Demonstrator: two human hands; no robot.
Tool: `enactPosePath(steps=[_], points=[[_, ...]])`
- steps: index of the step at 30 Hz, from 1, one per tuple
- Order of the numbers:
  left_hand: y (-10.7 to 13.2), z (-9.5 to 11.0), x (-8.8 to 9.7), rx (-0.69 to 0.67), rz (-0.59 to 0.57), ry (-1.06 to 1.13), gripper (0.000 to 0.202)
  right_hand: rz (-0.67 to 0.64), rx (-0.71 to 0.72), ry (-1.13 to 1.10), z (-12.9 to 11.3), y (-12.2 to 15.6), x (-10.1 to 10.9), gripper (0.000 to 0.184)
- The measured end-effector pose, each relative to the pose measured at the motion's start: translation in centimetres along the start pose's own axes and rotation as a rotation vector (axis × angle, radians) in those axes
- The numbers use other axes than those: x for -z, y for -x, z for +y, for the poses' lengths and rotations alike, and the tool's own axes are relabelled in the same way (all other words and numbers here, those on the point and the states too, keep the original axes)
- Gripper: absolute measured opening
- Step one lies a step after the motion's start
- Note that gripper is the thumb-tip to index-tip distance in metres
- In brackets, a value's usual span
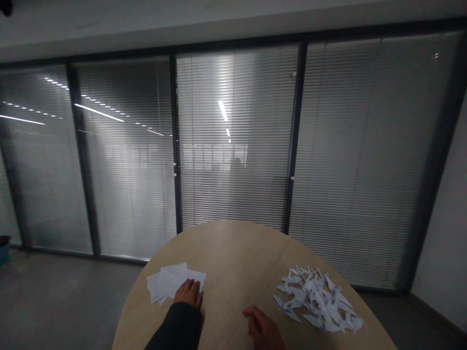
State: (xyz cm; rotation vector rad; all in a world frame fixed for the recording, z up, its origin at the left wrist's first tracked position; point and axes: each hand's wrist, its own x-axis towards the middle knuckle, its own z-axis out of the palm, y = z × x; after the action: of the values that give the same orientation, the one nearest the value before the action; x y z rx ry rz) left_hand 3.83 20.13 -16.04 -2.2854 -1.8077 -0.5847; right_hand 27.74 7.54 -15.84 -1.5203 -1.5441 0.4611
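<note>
My left hand [189, 292] lies over the right side of several loose white paper sheets [168, 280], its fingers stretched out on the paper. The sheets overlap in a fanned pile at the left of the table. Low in the middle of the view, my right hand [263, 328] hovers near the tabletop with nothing visible in it. Its index finger points left, apart from the other fingers, which are loosely curled. To the right of that hand is a heap of folded white paper cranes [319, 301] with pointed wings and tips.
The light wooden table [233, 253] has a rounded far edge. Behind it stand glass partitions with closed blinds [237, 194] in dark frames. A blue bin [4, 250] is at the far left on the grey floor [73, 296]. A white wall [443, 253] bounds the right.
</note>
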Motion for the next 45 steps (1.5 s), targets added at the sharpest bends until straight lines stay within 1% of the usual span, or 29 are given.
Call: enactPosePath(steps=[4, 7, 12, 16, 19, 21, 22, 23, 26, 30, 35, 38, 43, 45], points=[[0.2, 0.2, 0.2, 0.0, 0.04, 0.014, 0.042, -0.027, -0.017, -0.009, -0.4, 0.0, 0.3, 0.033], [0.2, 0.2, 0.3, -0.001, 0.048, 0.013, 0.041, -0.025, -0.006, -0.005, -0.3, 0.0, 0.2, 0.031], [0.2, 0.3, 0.5, -0.007, 0.013, -0.015, 0.043, 0.019, 0.122, 0.047, -0.2, -0.1, 0.5, 0.022], [0.1, 0.5, 0.8, 0.015, -0.017, -0.011, 0.043, 0.035, 0.148, 0.097, -0.4, -0.3, 0.8, 0.016], [0.1, 0.5, 0.8, 0.031, -0.029, -0.005, 0.042, 0.027, 0.149, 0.109, -0.6, -0.3, 0.8, 0.016], [0.1, 0.5, 0.7, 0.023, -0.014, -0.015, 0.041, 0.064, 0.156, 0.124, -0.8, -0.2, 0.8, 0.015], [0.1, 0.4, 0.6, 0.015, 0.0, -0.019, 0.041, 0.104, 0.151, 0.132, -0.9, -0.2, 0.8, 0.016], [0.1, 0.4, 0.6, 0.009, 0.015, -0.02, 0.04, 0.102, 0.153, 0.132, -1.0, -0.1, 0.8, 0.016], [0.3, 0.4, 0.6, 0.011, 0.04, 0.002, 0.04, 0.036, 0.152, 0.104, -1.3, 0.0, 0.9, 0.014], [0.3, 0.5, 0.9, 0.024, 0.019, 0.029, 0.042, 0.056, 0.117, 0.069, -2.0, 0.1, 1.2, 0.012], [0.2, 0.5, 1.0, 0.015, 0.011, 0.013, 0.042, 0.025, 0.064, 0.079, -2.4, 0.1, 1.5, 0.007], [0.2, 0.4, 0.9, 0.007, 0.007, -0.014, 0.041, 0.055, 0.079, 0.122, -2.0, 0.1, 1.1, 0.007], [0.2, 0.4, 0.7, 0.008, 0.0, -0.018, 0.041, 0.183, 0.14, 0.19, -0.7, 0.0, -0.2, 0.007], [0.2, 0.4, 0.8, 0.006, -0.002, -0.005, 0.041, 0.201, 0.159, 0.202, -0.5, 0.0, -0.4, 0.006]])
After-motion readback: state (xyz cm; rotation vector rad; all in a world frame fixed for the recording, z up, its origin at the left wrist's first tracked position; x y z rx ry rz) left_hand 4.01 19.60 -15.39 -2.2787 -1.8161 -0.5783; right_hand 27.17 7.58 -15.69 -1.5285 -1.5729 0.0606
